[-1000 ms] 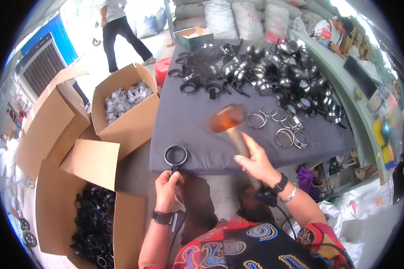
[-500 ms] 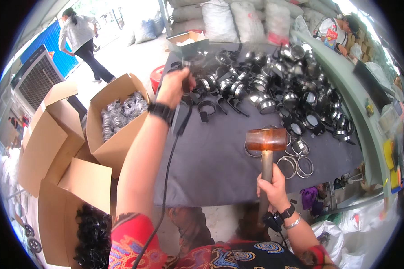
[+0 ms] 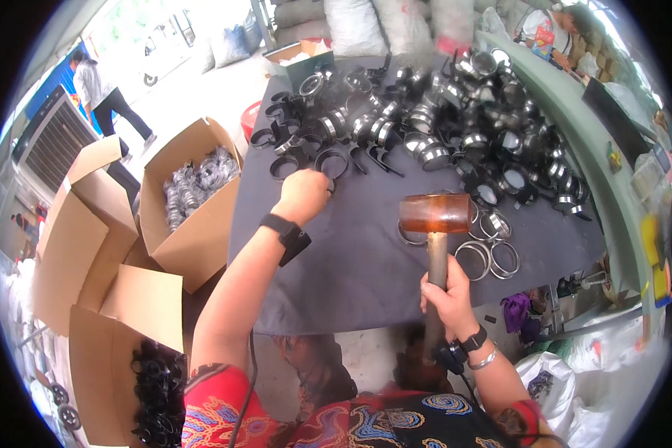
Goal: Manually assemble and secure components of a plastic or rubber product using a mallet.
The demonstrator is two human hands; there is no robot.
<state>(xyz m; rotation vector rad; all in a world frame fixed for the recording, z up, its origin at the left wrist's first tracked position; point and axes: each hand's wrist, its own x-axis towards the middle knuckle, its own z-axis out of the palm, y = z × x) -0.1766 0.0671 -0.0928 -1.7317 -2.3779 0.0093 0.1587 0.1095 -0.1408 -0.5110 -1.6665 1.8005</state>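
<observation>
My right hand [image 3: 449, 299] is wrapped round the wooden handle of a mallet [image 3: 434, 214] with an amber-brown head, held upright over the near right of the table. My left hand [image 3: 305, 196] has its fingers closed at the tab of a black ring [image 3: 331, 162] at the near left edge of a large pile of parts. The fingertips are partly hidden, but they seem to pinch that tab. Beside the mallet head lie several loose bare metal rings [image 3: 505, 257]. The pile [image 3: 470, 127] holds many black and silver rings with tabs.
A dark cloth covers the table [image 3: 336, 276]. On the left stand open cardboard boxes, one with silver rings [image 3: 200, 183], another with black parts [image 3: 158, 392]. A small box [image 3: 299, 63] is at the far edge. One person walks at far left; another sits at far right.
My left hand has come down and nearer from the pile's far left to the black ring. The mallet has stayed nearly still in my right hand. The person at left has walked farther left.
</observation>
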